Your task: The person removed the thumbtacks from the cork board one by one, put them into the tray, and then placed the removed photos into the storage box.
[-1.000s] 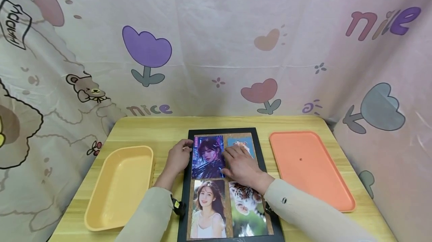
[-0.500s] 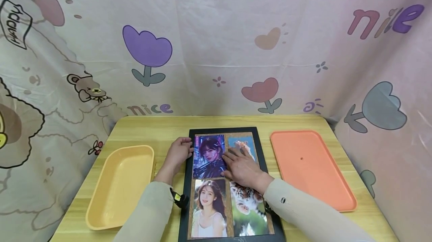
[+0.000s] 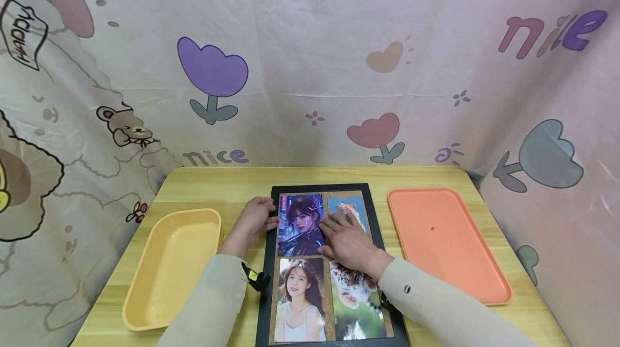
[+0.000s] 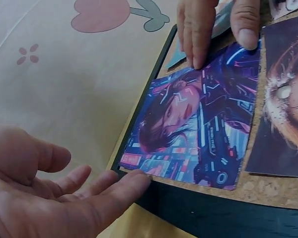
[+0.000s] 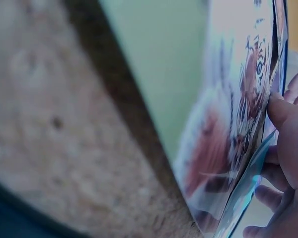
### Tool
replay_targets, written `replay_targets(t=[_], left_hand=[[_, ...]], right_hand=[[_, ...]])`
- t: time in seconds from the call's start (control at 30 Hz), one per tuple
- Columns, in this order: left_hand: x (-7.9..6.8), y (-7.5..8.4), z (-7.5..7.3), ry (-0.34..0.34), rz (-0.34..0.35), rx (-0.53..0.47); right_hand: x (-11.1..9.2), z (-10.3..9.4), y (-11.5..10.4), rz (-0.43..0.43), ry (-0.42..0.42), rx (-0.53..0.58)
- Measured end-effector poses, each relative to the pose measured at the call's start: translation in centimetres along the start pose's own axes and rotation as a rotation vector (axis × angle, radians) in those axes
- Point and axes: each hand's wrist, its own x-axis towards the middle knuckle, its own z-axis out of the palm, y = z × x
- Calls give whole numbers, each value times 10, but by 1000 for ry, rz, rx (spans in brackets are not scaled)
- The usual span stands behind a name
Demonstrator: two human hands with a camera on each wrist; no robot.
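Open hands, gripping nothing, at a glossy cyberpunk portrait print (image 3: pixel 301 228).
Head view: it lay upper left on the black-framed corkboard (image 3: pixel 319 187), between a deep yellow tray (image 3: pixel 176 261) and a flat coral tray (image 3: pixel 436 239); my right hand (image 3: pixel 349 242) hid part of a blue animal print (image 3: pixel 357 208). Left wrist: my left hand's (image 4: pixel 54 193) fingers reached the frame. Right wrist: tiger print (image 5: pixel 198 129), blurred cork.

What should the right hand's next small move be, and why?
Probably lift the right hand away: the purple picture already lies on the cork board with three others, and that hand partly covers the blue picture.
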Motion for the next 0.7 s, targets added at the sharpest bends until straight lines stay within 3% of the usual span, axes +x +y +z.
replay_targets(t=[0.23, 0.53, 0.7], left_hand=[[4, 7, 3, -25, -40, -17], [5, 17, 11, -58, -29, 62], [8, 20, 10, -83, -36, 48]], right_hand=[[0, 2, 1, -6, 22, 8], [0, 3, -1, -7, 16, 2], [0, 3, 0, -7, 26, 0]])
